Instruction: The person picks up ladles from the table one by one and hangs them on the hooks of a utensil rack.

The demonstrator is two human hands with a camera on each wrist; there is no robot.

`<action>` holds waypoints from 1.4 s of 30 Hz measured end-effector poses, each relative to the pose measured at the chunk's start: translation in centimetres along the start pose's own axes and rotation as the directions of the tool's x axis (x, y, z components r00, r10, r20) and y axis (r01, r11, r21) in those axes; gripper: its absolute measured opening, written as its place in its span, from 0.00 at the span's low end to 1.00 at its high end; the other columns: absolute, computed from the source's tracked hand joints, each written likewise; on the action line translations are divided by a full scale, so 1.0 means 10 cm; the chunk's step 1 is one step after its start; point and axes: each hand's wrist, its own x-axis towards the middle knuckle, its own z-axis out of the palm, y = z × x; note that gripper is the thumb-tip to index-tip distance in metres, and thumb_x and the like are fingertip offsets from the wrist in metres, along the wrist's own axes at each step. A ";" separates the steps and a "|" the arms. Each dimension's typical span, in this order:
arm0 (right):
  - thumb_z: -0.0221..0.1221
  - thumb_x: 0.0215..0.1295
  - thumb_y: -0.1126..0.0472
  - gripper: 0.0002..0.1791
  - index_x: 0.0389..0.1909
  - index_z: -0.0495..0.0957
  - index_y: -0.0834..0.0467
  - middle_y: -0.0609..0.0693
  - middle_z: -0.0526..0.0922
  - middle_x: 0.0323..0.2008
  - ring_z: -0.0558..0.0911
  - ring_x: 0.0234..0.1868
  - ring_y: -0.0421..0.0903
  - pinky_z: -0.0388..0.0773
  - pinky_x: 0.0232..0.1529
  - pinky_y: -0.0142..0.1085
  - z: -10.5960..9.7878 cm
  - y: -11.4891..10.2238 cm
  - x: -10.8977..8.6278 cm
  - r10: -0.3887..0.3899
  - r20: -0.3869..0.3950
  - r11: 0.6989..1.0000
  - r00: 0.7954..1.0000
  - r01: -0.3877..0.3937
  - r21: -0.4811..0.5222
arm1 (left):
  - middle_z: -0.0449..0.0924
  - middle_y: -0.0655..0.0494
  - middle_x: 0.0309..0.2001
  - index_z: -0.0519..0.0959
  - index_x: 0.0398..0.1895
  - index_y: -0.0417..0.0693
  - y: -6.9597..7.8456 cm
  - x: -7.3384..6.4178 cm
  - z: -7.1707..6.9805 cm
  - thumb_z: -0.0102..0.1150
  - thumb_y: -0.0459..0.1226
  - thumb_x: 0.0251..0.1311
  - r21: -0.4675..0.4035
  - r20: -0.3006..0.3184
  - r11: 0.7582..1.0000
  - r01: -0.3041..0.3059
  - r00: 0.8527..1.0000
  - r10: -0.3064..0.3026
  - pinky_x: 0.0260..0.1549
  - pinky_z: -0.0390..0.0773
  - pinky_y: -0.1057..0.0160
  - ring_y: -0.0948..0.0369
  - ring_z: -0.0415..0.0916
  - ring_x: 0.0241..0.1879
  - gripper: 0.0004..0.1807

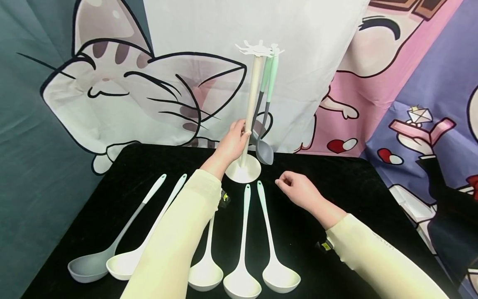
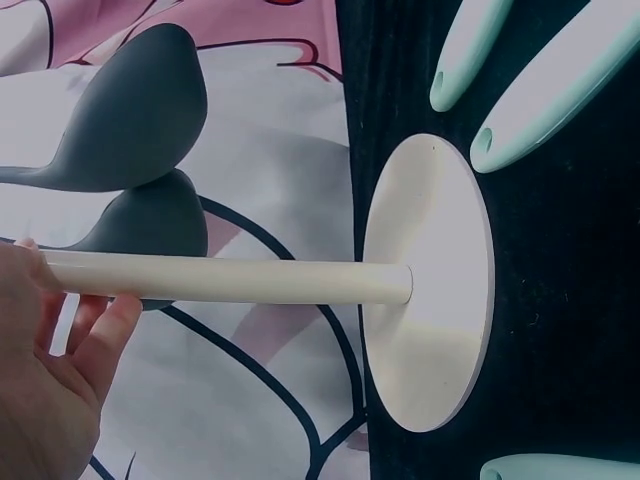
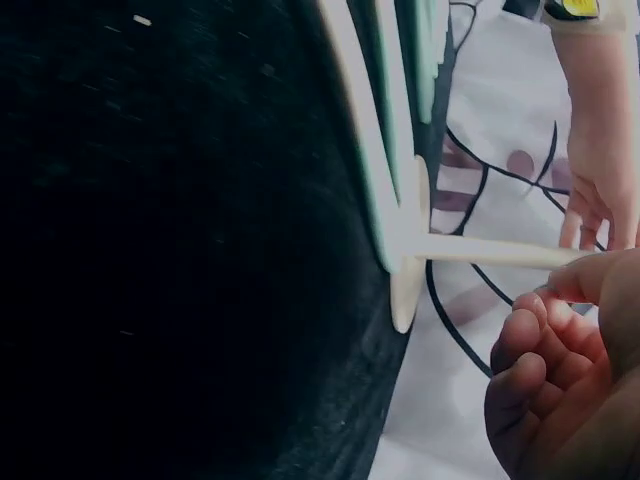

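Observation:
My left hand (image 1: pixel 232 142) grips the cream pole of a round-based utensil stand (image 1: pixel 254 87), thumb and fingers about its lower part. On the stand's spiky top ring hang two grey ladles (image 1: pixel 265 153) by mint-green handles, just right of the pole. The left wrist view shows their dark bowls beside the pole (image 2: pixel 250 278) and the white disc base (image 2: pixel 430 200). My right hand (image 1: pixel 300 191) hovers right of the base over the black cloth, fingers loosely curled with nothing in them. In the right wrist view, that hand (image 3: pixel 570 380) overlaps the pole's end.
Across the black-covered table (image 1: pixel 328 249) lie a grey ladle (image 1: pixel 89 265) at left and several white ladles (image 1: pixel 242 284), handles pointing toward the stand. One is partly hidden under my left sleeve. A cartoon-print curtain (image 1: pixel 298 83) hangs right behind the table.

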 end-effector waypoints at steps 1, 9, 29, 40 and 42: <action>0.59 0.71 0.52 0.09 0.30 0.78 0.49 0.44 0.72 0.20 0.72 0.22 0.43 0.70 0.26 0.39 0.02 0.00 -0.02 -0.004 0.012 1.000 1.000 0.004 -0.004 | 0.64 0.48 0.61 0.60 0.72 0.54 0.00 0.00 0.00 0.43 0.46 0.77 -0.002 -0.002 1.000 -0.001 1.000 0.001 0.51 0.76 0.54 0.54 0.76 0.52 0.24; 0.61 0.69 0.52 0.12 0.25 0.76 0.48 0.43 0.70 0.18 0.70 0.21 0.42 0.70 0.25 0.38 0.16 -0.02 -0.22 -0.014 0.123 0.999 0.992 0.018 -0.032 | 0.64 0.48 0.60 0.61 0.71 0.54 -0.02 -0.01 0.00 0.43 0.46 0.77 0.002 -0.012 1.000 0.004 1.000 -0.004 0.50 0.76 0.54 0.54 0.76 0.49 0.23; 0.64 0.65 0.46 0.16 0.19 0.74 0.45 0.40 0.67 0.13 0.67 0.16 0.38 0.64 0.19 0.33 0.41 -0.13 -0.60 -0.004 0.276 0.993 0.961 0.037 -0.114 | 0.64 0.49 0.60 0.61 0.71 0.55 0.00 -0.02 -0.01 0.43 0.46 0.77 0.012 -0.020 1.000 0.010 1.000 -0.010 0.50 0.76 0.53 0.54 0.77 0.50 0.23; 0.62 0.65 0.43 0.19 0.19 0.76 0.47 0.41 0.70 0.11 0.72 0.13 0.39 0.66 0.16 0.35 0.48 -0.16 -0.72 0.036 0.381 0.996 0.924 0.000 -0.093 | 0.65 0.49 0.60 0.62 0.70 0.55 -0.02 0.00 0.02 0.44 0.46 0.77 0.007 -0.027 1.000 0.010 1.000 -0.009 0.50 0.76 0.54 0.55 0.77 0.51 0.23; 0.62 0.65 0.42 0.19 0.19 0.76 0.47 0.42 0.71 0.11 0.73 0.12 0.40 0.66 0.16 0.36 0.47 -0.16 -0.73 0.052 0.391 0.996 0.919 -0.017 -0.091 | 0.65 0.49 0.60 0.62 0.70 0.54 -0.02 0.00 0.04 0.44 0.46 0.77 0.006 -0.026 1.000 0.005 1.000 -0.005 0.50 0.77 0.54 0.55 0.77 0.50 0.23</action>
